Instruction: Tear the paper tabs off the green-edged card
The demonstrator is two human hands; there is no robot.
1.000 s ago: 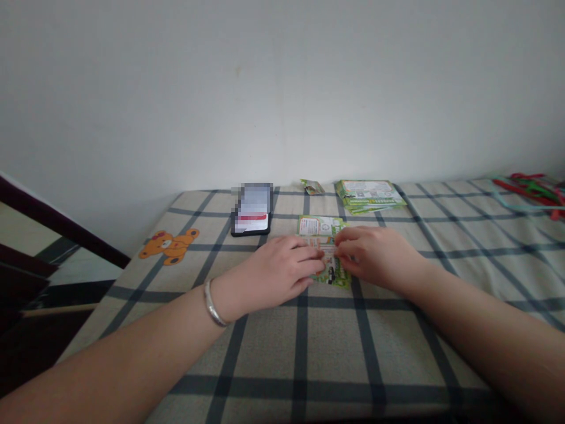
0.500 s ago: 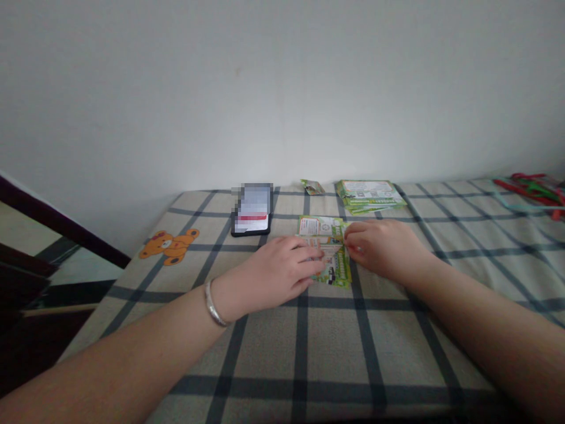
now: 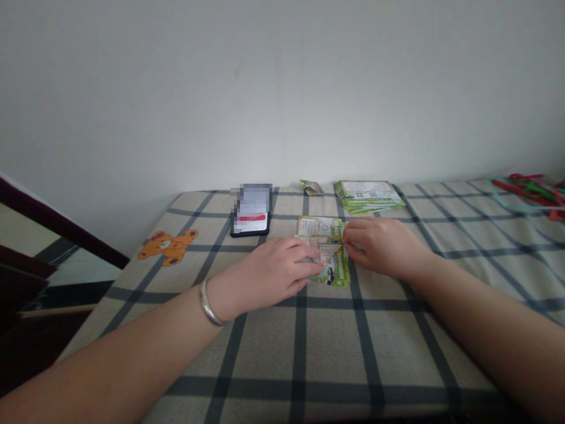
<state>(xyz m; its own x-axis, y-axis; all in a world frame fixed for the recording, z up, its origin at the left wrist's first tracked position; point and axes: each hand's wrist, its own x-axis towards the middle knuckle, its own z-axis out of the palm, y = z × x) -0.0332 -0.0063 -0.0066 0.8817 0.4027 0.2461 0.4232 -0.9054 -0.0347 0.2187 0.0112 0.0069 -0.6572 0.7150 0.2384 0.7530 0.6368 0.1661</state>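
A green printed paper leaflet (image 3: 336, 268) with a crease across it lies on the checked cloth between my hands. My left hand (image 3: 282, 268), with a silver bangle at its wrist, rests over the leaflet's left side, fingers stretched out and lying flat on it. At the right edge, my right hand (image 3: 380, 244) has its fingers curled and pressed together on the paper. Its fingertips are partly hidden. Behind the leaflet sits a stack of similar green leaflets (image 3: 368, 194). A small crumpled green piece (image 3: 311, 187) lies to the left of that stack.
A phone (image 3: 252, 209) with a lit, partly blurred screen lies left of the leaflet. The checked cloth (image 3: 260, 353) bears a bear figure (image 3: 168, 246) near its left edge. Red and green items (image 3: 534, 189) lie at the far right. A wall (image 3: 282, 88) stands behind.
My left hand has slid very slightly left, baring a little more of the leaflet. My right hand stays at the leaflet's right edge, its fingers slightly shifted.
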